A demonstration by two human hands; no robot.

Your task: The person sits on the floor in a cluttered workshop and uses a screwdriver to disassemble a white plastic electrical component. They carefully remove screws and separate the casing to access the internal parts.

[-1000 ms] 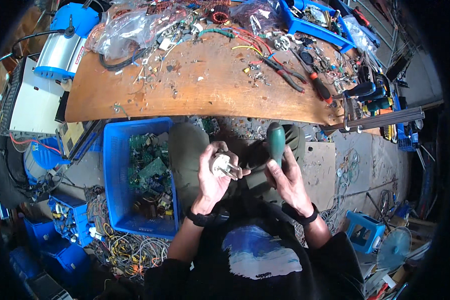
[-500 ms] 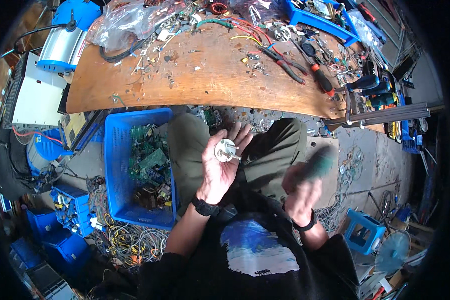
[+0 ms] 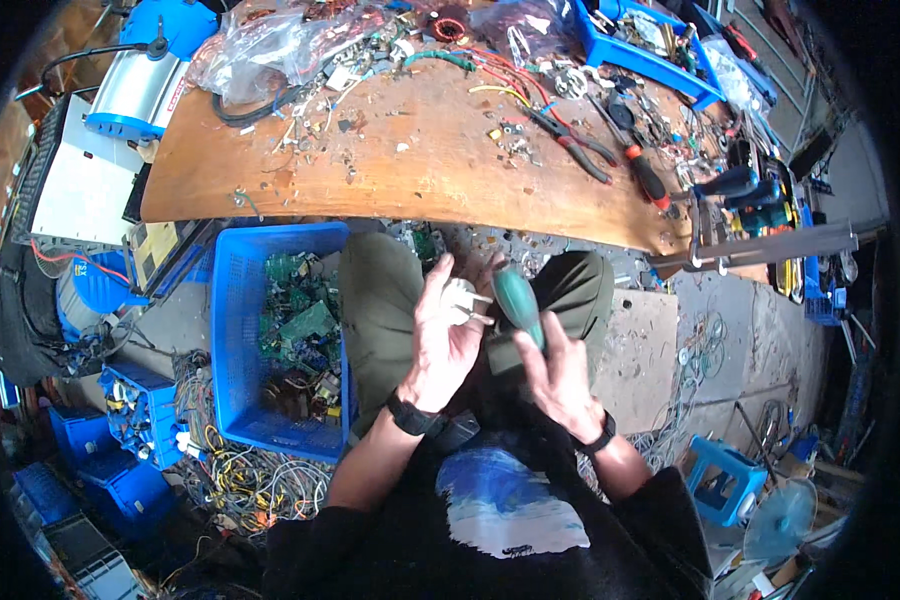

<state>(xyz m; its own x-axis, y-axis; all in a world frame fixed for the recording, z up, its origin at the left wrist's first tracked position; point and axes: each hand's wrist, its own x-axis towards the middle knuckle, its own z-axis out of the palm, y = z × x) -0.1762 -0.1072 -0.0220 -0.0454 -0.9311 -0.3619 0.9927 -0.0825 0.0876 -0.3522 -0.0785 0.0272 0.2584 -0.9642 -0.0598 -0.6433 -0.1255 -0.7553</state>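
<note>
My left hand [image 3: 444, 340] is raised above my lap, its fingers and thumb closed round a small white plug-like part [image 3: 458, 298]. Metal pins stick out of the part toward the right. My right hand [image 3: 562, 380] grips a tool with a bulging green handle [image 3: 515, 298]. The handle's thick end points up and away from me, just right of the white part. I cannot tell whether they touch. The tool's other end is hidden by my right hand.
A blue crate [image 3: 225, 340] of green circuit boards stands left of my legs. Ahead is a wooden bench [image 3: 370, 170] with scraps, pliers [image 3: 575, 148] and a red-black screwdriver [image 3: 648, 180]. Tangled cables [image 3: 270, 480] lie at lower left, a blue stool [image 3: 725, 475] at lower right.
My right hand has swung left with the green-handled tool, bringing it beside the white part. The part in my left hand has tilted, its pins now seen more from the side.
</note>
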